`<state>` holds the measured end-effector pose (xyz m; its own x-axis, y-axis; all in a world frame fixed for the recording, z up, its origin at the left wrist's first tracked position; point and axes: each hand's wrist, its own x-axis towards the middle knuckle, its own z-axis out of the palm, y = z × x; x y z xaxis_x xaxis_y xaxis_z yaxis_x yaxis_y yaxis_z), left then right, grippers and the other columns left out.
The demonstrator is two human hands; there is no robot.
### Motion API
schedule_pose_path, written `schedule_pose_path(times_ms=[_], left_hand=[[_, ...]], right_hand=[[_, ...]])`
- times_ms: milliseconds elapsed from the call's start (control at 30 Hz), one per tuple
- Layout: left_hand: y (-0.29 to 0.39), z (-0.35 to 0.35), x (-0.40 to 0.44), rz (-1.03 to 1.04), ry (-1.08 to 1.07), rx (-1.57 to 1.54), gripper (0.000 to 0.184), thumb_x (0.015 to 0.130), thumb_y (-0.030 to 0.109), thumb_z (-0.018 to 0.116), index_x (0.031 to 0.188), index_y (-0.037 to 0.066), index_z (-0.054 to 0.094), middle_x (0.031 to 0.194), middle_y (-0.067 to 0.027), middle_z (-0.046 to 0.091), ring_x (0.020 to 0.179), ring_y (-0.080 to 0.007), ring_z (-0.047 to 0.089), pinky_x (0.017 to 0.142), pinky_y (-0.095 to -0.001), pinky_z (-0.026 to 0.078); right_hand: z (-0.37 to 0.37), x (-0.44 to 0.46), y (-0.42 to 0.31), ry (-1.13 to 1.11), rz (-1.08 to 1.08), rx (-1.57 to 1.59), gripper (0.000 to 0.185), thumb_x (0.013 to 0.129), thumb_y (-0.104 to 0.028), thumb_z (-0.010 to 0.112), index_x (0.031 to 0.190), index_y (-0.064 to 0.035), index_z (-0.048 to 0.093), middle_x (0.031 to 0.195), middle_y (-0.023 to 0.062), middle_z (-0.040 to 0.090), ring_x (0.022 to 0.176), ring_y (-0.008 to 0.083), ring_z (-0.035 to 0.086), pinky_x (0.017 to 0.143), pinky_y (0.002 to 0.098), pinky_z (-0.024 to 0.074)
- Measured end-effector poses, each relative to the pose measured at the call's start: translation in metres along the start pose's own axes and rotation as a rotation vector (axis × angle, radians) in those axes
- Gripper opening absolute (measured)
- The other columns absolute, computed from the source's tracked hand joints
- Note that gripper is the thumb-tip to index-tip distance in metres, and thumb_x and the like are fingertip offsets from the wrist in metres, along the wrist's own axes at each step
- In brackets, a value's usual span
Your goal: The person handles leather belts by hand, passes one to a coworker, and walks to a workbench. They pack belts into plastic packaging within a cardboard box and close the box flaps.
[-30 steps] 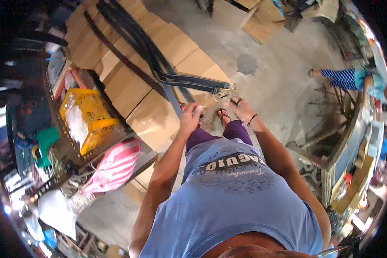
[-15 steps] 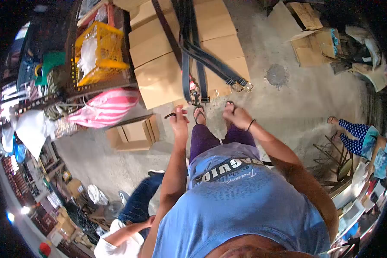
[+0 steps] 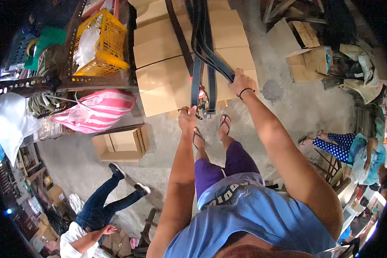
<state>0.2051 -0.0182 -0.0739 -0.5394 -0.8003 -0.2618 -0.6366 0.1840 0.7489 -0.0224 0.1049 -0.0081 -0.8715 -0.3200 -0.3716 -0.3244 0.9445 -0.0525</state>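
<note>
Both hands, head view: reached in to the belts point(image 3: 216, 64) since the earlier frame, when neither gripped them.
Right hand point(image 3: 241, 84): now clamped around the gathered ends of the belts angling towards it; their buckles, bare a moment ago, are out of sight.
Left hand point(image 3: 187, 119): fingers drawn together at the near end of a single strap point(image 3: 195, 86); how firmly they pinch, I cannot tell.
Hanging belt point(image 3: 212, 88): between the hands, its buckle just beside the left.
Cardboard boxes point(image 3: 159, 53): beyond both hands, under the belts.
Meaning: the ends look ready for handling.
</note>
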Motion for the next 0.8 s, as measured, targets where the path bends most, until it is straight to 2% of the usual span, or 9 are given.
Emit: schedule_pose_path(times_ms=[167,233,267,333,433,567,667,733,800], left_hand=[[-0.016,0.013,0.004,-0.042,-0.081,-0.101,0.041,0.079,0.042,0.064,0.085,0.001,0.057,0.08,-0.0202,0.064,0.08,-0.0386,0.061,0.071,-0.0417,0.046],[-0.016,0.018,-0.002,-0.031,-0.039,-0.074,0.039,0.078,0.036,0.066,0.09,0.001,0.055,0.081,-0.0206,0.063,0.079,-0.039,0.061,0.071,-0.0427,0.046],[-0.023,0.024,-0.003,-0.012,-0.038,-0.074,0.039,0.078,0.036,0.066,0.09,0.001,0.055,0.081,-0.0206,0.063,0.079,-0.039,0.061,0.071,-0.0427,0.046],[-0.037,0.037,0.002,-0.049,-0.03,-0.141,0.04,0.078,0.037,0.067,0.093,0.002,0.054,0.081,-0.0214,0.062,0.079,-0.0383,0.06,0.07,-0.0424,0.046],[-0.026,0.025,-0.003,-0.08,-0.074,-0.219,0.037,0.079,0.035,0.067,0.089,0.0,0.057,0.079,-0.0202,0.063,0.076,-0.0371,0.061,0.068,-0.0407,0.046],[0.008,-0.009,-0.011,0.064,-0.175,-0.049,0.029,0.085,0.027,0.061,0.085,-0.002,0.062,0.071,-0.0159,0.063,0.068,-0.0272,0.061,0.065,-0.0362,0.046],[0.036,-0.037,-0.011,0.062,-0.37,-0.163,0.03,0.087,0.027,0.059,0.087,-0.003,0.062,0.072,-0.0156,0.063,0.068,-0.0211,0.06,0.065,-0.0348,0.046],[0.034,-0.026,-0.013,0.058,-0.391,-0.343,0.03,0.088,0.025,0.058,0.087,-0.004,0.062,0.071,-0.0112,0.063,0.068,-0.0159,0.056,0.065,-0.0323,0.046],[0.049,-0.008,-0.01,-0.02,-0.382,-0.33,0.029,0.087,0.025,0.059,0.086,-0.004,0.062,0.071,-0.0102,0.062,0.068,-0.0148,0.054,0.066,-0.0312,0.045]], right_hand=[[0.0,-0.017,-0.003,-0.298,-0.029,0.594,0.046,0.065,-0.043,0.072,0.078,0.0002,0.065,0.074,0.0162,0.066,0.071,0.0255,0.065,0.065,0.0364,0.0508],[0.01,-0.035,-0.027,-0.224,-0.03,0.632,0.059,0.063,-0.053,0.073,0.076,0.0032,0.064,0.071,0.0157,0.065,0.066,0.0249,0.065,0.06,0.0361,0.0501],[0.016,-0.034,-0.039,-0.389,0.02,0.596,0.064,0.062,-0.054,0.074,0.089,0.0025,0.063,0.083,0.0177,0.065,0.076,0.0277,0.065,0.067,0.0373,0.0505],[0.04,-0.042,-0.066,0.068,0.069,0.31,0.072,0.061,-0.052,0.073,0.105,0.0015,0.055,0.099,0.0206,0.061,0.09,0.0306,0.062,0.078,0.039,0.049],[0.041,-0.039,-0.076,-0.005,0.222,0.329,0.071,0.064,-0.052,0.071,0.115,-0.0056,0.056,0.116,0.0165,0.057,0.097,0.0347,0.061,0.08,0.0446,0.0503],[0.021,-0.027,-0.068,-0.127,0.259,0.393,0.072,0.057,-0.044,0.076,0.109,0.0009,0.052,0.106,0.0219,0.058,0.096,0.0316,0.06,0.085,0.0398,0.0469],[0.02,-0.02,-0.041,-0.214,0.046,0.412,0.064,0.056,-0.04,0.077,0.099,0.0019,0.058,0.1,0.0228,0.061,0.092,0.0314,0.061,0.083,0.0394,0.0478],[-0.006,-0.031,-0.012,-0.199,0.029,0.755,0.056,0.054,-0.036,0.078,0.091,0.0026,0.061,0.091,0.0213,0.064,0.084,0.0283,0.063,0.079,0.0367,0.0485],[-0.021,-0.03,0.024,-0.176,-0.001,0.774,0.047,0.058,-0.027,0.078,0.092,0.0024,0.062,0.083,0.0136,0.065,0.077,0.0223,0.062,0.073,0.0333,0.0481]])
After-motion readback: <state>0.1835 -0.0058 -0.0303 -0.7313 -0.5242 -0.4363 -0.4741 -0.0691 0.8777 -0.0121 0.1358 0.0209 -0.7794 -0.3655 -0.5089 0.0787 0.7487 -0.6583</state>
